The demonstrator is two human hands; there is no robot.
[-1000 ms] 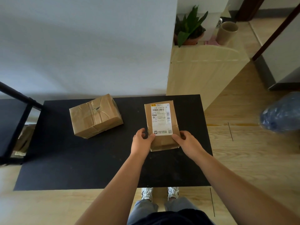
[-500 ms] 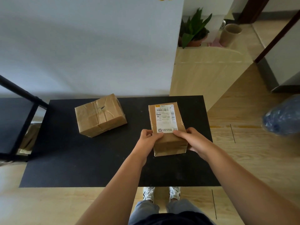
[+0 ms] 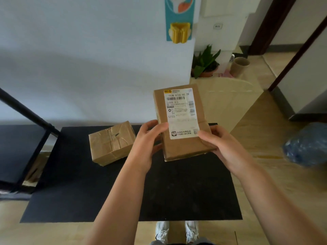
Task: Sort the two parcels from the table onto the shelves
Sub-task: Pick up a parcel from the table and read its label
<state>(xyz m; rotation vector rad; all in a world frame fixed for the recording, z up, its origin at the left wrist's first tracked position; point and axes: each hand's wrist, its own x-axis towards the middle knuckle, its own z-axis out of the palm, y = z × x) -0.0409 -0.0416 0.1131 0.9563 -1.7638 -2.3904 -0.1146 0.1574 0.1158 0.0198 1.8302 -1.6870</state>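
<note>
A brown labelled parcel [image 3: 182, 147] with a white shipping label is held up above the black table [image 3: 74, 191], tilted toward me. My left hand [image 3: 148, 144] grips its lower left edge and my right hand [image 3: 223, 145] grips its lower right corner. A second parcel [image 3: 111, 142], a crumpled taped brown box, lies on the table's far left part, just left of my left hand and apart from it.
A black shelf frame [image 3: 23, 149] stands at the left, next to the table. A wall runs behind the table. To the right are a light wooden cabinet [image 3: 228, 103], a potted plant [image 3: 205, 64], a cardboard tube [image 3: 238, 66] and a blue bag [image 3: 307, 144] on the wooden floor.
Both hands have lifted the labelled parcel off the table and raised it toward me. My view has tilted upward. The crumpled parcel has not moved.
</note>
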